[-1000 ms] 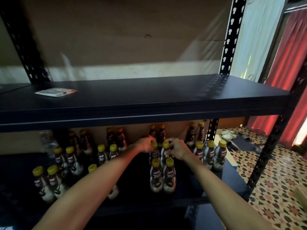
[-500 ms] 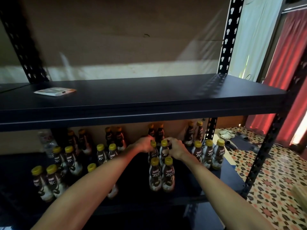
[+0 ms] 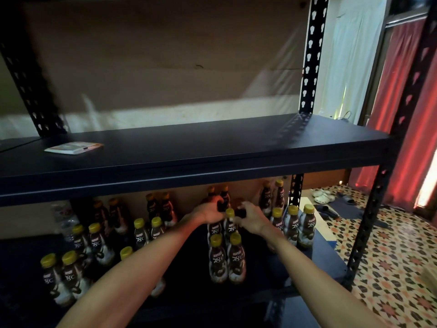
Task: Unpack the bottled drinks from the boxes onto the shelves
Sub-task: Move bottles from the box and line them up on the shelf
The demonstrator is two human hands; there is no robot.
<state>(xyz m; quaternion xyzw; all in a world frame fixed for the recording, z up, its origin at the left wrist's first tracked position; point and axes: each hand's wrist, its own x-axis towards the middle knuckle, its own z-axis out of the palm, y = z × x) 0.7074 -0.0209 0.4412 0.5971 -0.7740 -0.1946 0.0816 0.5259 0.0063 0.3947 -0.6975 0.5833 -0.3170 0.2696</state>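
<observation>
Brown bottled drinks with yellow caps stand in pairs on the black lower shelf (image 3: pixel 184 268). My left hand (image 3: pixel 208 210) is closed over the top of the left bottle (image 3: pixel 214 229) of a middle pair. My right hand (image 3: pixel 251 218) curls against the neck of the right bottle (image 3: pixel 229 224), whose cap shows between my hands. Another pair (image 3: pixel 227 259) stands right in front of them. More bottles stand at the right end (image 3: pixel 306 226), along the back, and on the left (image 3: pixel 71 273). No box is in view.
The upper shelf (image 3: pixel 212 147) holds only a flat white packet (image 3: pixel 73 147) on its left. A clear water bottle (image 3: pixel 65 218) stands at the lower shelf's back left. The rack's front post (image 3: pixel 369 221) rises on the right, before a patterned floor, sandals (image 3: pixel 324 196) and a red curtain (image 3: pixel 413 114).
Both hands stay at the middle pair of bottles. My left hand has shifted over the left cap, which showed before. The view has dipped slightly.
</observation>
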